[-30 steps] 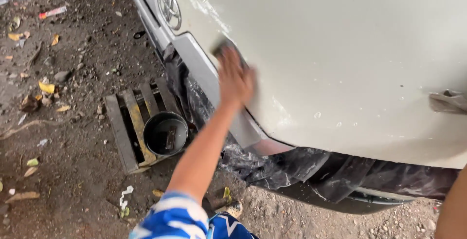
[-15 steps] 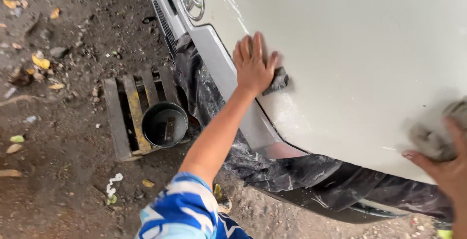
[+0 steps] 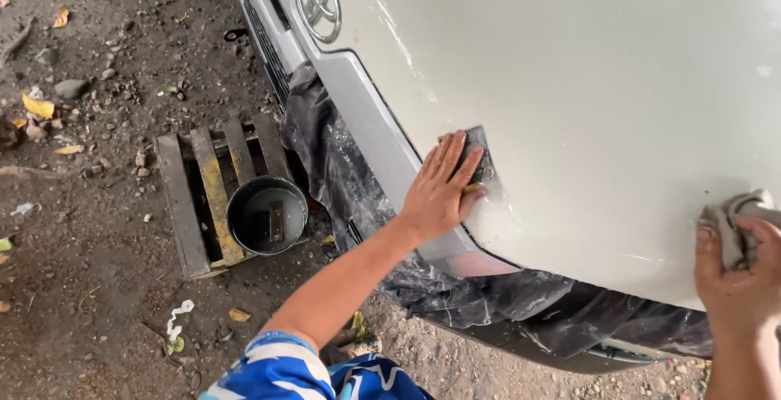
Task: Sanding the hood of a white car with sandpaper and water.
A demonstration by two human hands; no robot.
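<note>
A pale cream car body panel [image 3: 586, 107] fills the upper right, its lower edge wrapped in dark plastic sheeting [image 3: 504, 306] that hangs over the dirt ground [image 3: 89, 286]. Left of the car lies a small wooden pallet [image 3: 183, 205] with a round black bucket [image 3: 267, 214] standing on it (a small flat piece lies inside). The left hand [image 3: 439, 188] presses flat, fingers spread, on a dark sanding pad [image 3: 478, 160] held against the panel near its seam. The right hand [image 3: 740, 274], at the frame's right edge, is closed around a crumpled grey rag [image 3: 736, 217] touching the panel.
</note>
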